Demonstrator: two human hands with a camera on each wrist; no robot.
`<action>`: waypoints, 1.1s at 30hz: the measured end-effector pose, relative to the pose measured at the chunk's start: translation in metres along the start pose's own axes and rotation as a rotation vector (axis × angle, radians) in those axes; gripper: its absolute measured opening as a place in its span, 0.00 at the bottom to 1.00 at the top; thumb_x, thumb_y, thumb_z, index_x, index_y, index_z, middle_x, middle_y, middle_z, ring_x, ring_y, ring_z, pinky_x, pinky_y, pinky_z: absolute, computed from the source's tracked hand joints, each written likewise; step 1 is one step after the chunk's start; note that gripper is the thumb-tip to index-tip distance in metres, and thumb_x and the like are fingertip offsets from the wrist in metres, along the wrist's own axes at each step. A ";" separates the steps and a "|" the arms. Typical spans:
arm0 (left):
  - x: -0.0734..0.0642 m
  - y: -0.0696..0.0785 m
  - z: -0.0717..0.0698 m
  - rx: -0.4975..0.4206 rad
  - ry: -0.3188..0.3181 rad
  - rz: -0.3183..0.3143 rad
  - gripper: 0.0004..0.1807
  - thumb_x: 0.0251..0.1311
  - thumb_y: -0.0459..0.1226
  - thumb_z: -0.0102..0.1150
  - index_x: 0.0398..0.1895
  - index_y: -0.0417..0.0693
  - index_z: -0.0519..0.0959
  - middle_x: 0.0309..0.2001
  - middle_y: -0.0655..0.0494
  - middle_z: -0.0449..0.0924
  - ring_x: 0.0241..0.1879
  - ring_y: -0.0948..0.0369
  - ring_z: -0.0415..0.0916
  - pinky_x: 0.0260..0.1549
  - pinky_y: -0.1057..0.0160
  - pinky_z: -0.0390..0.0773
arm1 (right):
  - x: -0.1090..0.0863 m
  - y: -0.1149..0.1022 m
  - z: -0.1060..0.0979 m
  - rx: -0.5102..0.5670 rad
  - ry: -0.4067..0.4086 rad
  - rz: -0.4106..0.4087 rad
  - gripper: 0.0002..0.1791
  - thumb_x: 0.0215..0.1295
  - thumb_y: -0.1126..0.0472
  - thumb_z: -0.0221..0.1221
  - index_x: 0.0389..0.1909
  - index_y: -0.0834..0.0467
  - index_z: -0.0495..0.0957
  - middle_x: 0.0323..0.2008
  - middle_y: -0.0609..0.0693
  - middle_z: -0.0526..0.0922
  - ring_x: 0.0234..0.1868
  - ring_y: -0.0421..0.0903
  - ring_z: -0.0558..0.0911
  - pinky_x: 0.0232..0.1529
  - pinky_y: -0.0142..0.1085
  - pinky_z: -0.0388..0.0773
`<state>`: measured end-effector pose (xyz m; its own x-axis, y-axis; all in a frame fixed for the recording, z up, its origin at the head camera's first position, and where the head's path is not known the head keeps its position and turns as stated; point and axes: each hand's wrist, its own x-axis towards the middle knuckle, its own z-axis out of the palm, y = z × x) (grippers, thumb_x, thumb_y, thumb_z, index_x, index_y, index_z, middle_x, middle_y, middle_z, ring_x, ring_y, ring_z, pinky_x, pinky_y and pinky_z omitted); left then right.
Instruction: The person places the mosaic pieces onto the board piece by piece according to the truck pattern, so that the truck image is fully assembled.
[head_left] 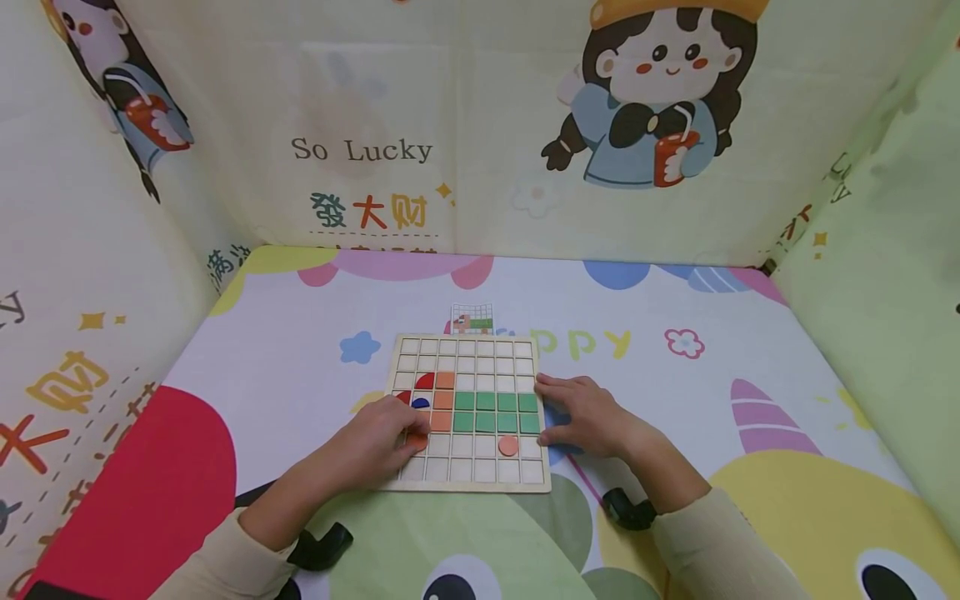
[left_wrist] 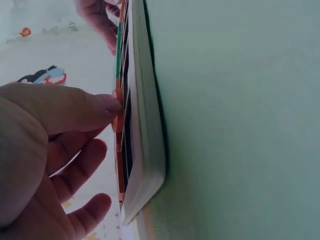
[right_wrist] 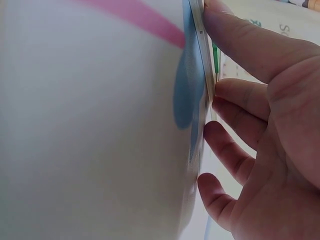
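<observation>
A wooden grid board (head_left: 472, 486) lies on the tabletop, with flat coloured pieces in its squares. Green square pieces (head_left: 486, 402) form two rows, and orange square pieces (head_left: 444, 400) stand in a column beside them. My left hand (head_left: 382, 437) is over the board's left side, thumb and forefinger pinching an orange round piece (left_wrist: 117, 120) at the board's surface. My right hand (head_left: 592, 417) rests at the right edge with fingers extended, thumb and fingertips (right_wrist: 222, 90) against the rim. Another orange disc (head_left: 508, 447) sits in a lower right square.
Behind the board lies a small picture card (head_left: 472, 319) showing a coloured grid. Red pieces (head_left: 425, 381) and a blue half-round piece (head_left: 421, 403) are near my left fingers. Printed cloth (head_left: 495, 183) walls the table at the back and sides.
</observation>
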<state>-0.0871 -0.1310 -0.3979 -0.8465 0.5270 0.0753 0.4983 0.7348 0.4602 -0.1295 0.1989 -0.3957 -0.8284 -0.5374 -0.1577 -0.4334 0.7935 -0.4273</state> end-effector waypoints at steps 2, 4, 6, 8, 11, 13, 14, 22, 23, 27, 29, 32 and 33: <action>0.000 0.000 0.000 -0.002 -0.003 -0.003 0.07 0.56 0.32 0.71 0.35 0.51 0.85 0.33 0.65 0.77 0.37 0.62 0.71 0.40 0.59 0.76 | 0.000 0.000 -0.001 0.001 0.001 0.000 0.43 0.58 0.47 0.70 0.71 0.62 0.68 0.73 0.57 0.64 0.67 0.65 0.65 0.57 0.62 0.65; 0.000 0.000 -0.001 -0.004 -0.007 -0.007 0.07 0.56 0.32 0.71 0.36 0.51 0.85 0.33 0.65 0.77 0.38 0.62 0.71 0.41 0.59 0.76 | 0.000 -0.001 -0.001 0.002 0.002 -0.001 0.43 0.58 0.47 0.70 0.71 0.62 0.68 0.73 0.57 0.64 0.67 0.65 0.65 0.57 0.63 0.65; 0.000 0.000 -0.001 -0.009 -0.012 -0.014 0.07 0.56 0.32 0.71 0.36 0.51 0.85 0.33 0.65 0.77 0.38 0.62 0.71 0.41 0.59 0.76 | 0.000 -0.001 -0.001 0.004 0.004 -0.004 0.43 0.58 0.47 0.70 0.71 0.62 0.68 0.73 0.57 0.64 0.67 0.65 0.65 0.57 0.63 0.65; 0.000 -0.001 -0.001 -0.014 -0.016 -0.021 0.07 0.56 0.32 0.71 0.35 0.52 0.85 0.33 0.65 0.77 0.37 0.62 0.70 0.41 0.59 0.75 | 0.000 -0.001 0.000 0.005 0.007 -0.006 0.43 0.58 0.48 0.70 0.71 0.62 0.68 0.73 0.57 0.64 0.67 0.65 0.65 0.57 0.63 0.65; -0.001 -0.002 -0.002 -0.023 -0.018 -0.032 0.08 0.56 0.32 0.72 0.34 0.53 0.84 0.32 0.66 0.77 0.37 0.62 0.69 0.39 0.59 0.75 | 0.000 -0.001 0.000 0.002 0.014 -0.015 0.43 0.59 0.48 0.70 0.71 0.63 0.68 0.72 0.57 0.65 0.67 0.66 0.66 0.57 0.63 0.65; -0.002 -0.003 -0.002 -0.031 -0.018 -0.032 0.08 0.56 0.32 0.71 0.34 0.54 0.84 0.32 0.66 0.77 0.37 0.62 0.69 0.39 0.59 0.75 | 0.000 -0.001 -0.001 -0.001 0.016 -0.019 0.43 0.59 0.48 0.70 0.70 0.63 0.68 0.72 0.57 0.65 0.66 0.65 0.66 0.57 0.63 0.66; -0.002 -0.003 -0.002 -0.035 -0.018 -0.031 0.08 0.56 0.32 0.71 0.34 0.54 0.84 0.33 0.66 0.77 0.37 0.61 0.70 0.40 0.59 0.75 | 0.000 -0.001 -0.001 -0.002 0.016 -0.019 0.43 0.59 0.47 0.70 0.70 0.63 0.68 0.72 0.57 0.65 0.66 0.66 0.66 0.57 0.63 0.66; -0.006 -0.006 -0.002 -0.046 -0.014 -0.009 0.07 0.56 0.33 0.71 0.35 0.53 0.84 0.34 0.67 0.77 0.38 0.61 0.70 0.40 0.59 0.75 | -0.001 -0.001 -0.001 0.013 0.012 -0.012 0.43 0.59 0.47 0.70 0.71 0.63 0.68 0.73 0.57 0.65 0.67 0.66 0.65 0.57 0.64 0.65; -0.006 -0.006 -0.002 -0.047 -0.014 -0.010 0.07 0.56 0.33 0.71 0.35 0.53 0.84 0.34 0.67 0.77 0.38 0.61 0.70 0.40 0.59 0.75 | -0.001 -0.001 -0.001 0.012 0.012 -0.014 0.43 0.59 0.47 0.70 0.71 0.63 0.68 0.73 0.57 0.65 0.67 0.66 0.65 0.56 0.64 0.65; -0.008 -0.004 -0.004 -0.057 -0.011 -0.019 0.07 0.57 0.33 0.71 0.36 0.53 0.85 0.34 0.66 0.77 0.40 0.61 0.71 0.42 0.59 0.76 | -0.001 -0.001 0.000 0.015 0.013 -0.012 0.43 0.59 0.47 0.70 0.71 0.62 0.68 0.73 0.57 0.65 0.66 0.66 0.65 0.56 0.63 0.65; -0.008 -0.004 -0.005 -0.068 -0.011 -0.022 0.07 0.57 0.32 0.71 0.37 0.52 0.85 0.36 0.65 0.78 0.40 0.61 0.72 0.42 0.58 0.76 | -0.001 -0.001 0.000 0.013 0.018 -0.021 0.42 0.59 0.48 0.70 0.70 0.63 0.69 0.72 0.58 0.65 0.66 0.66 0.66 0.55 0.63 0.66; -0.009 -0.004 -0.009 -0.098 -0.012 -0.037 0.09 0.58 0.33 0.70 0.41 0.50 0.86 0.40 0.63 0.81 0.43 0.59 0.73 0.45 0.56 0.77 | -0.003 -0.001 0.000 0.011 0.022 -0.041 0.40 0.61 0.50 0.69 0.69 0.64 0.69 0.72 0.60 0.65 0.66 0.66 0.67 0.57 0.63 0.66; -0.009 -0.004 -0.010 -0.112 -0.012 -0.050 0.10 0.58 0.33 0.69 0.43 0.49 0.86 0.42 0.62 0.81 0.45 0.58 0.73 0.45 0.55 0.77 | -0.004 -0.001 0.000 0.020 0.022 -0.043 0.39 0.62 0.51 0.68 0.69 0.65 0.69 0.72 0.61 0.65 0.67 0.66 0.66 0.59 0.62 0.66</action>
<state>-0.0829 -0.1430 -0.3913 -0.8672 0.4964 0.0399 0.4312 0.7085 0.5587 -0.1256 0.1999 -0.3947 -0.8168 -0.5646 -0.1189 -0.4622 0.7637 -0.4507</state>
